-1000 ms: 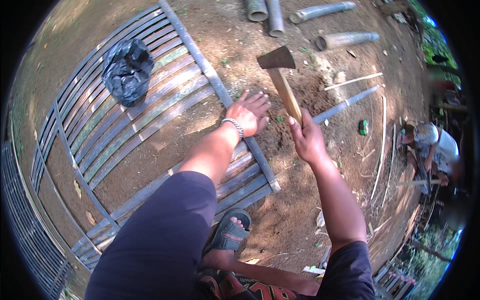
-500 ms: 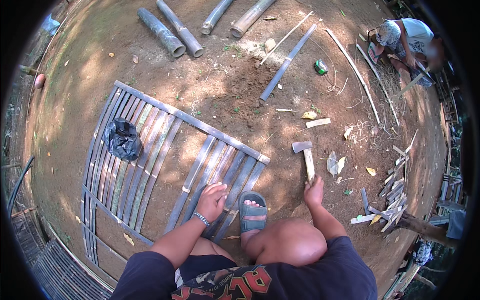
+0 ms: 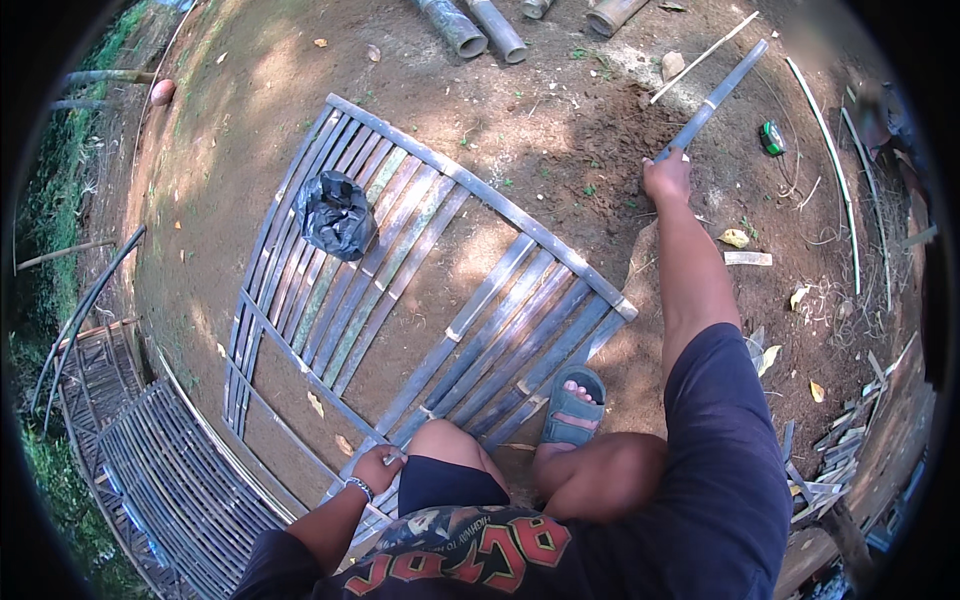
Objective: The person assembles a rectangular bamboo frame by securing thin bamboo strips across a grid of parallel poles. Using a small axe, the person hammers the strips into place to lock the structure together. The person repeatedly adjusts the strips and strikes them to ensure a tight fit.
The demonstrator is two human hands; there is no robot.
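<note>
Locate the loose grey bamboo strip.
In the head view, the loose grey bamboo strip lies at upper right, its near end at the right hand, just right of a thin pale stick.

Shifted right hand from hatchet, half a second back, to far right; now closed around near end of bamboo strip. Drew left hand back, nearer and leftward, to just beside left knee. Unable to judge any lift of strip off soil.

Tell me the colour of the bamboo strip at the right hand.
Bluish grey: the bamboo strip shows best in the head view.
</note>
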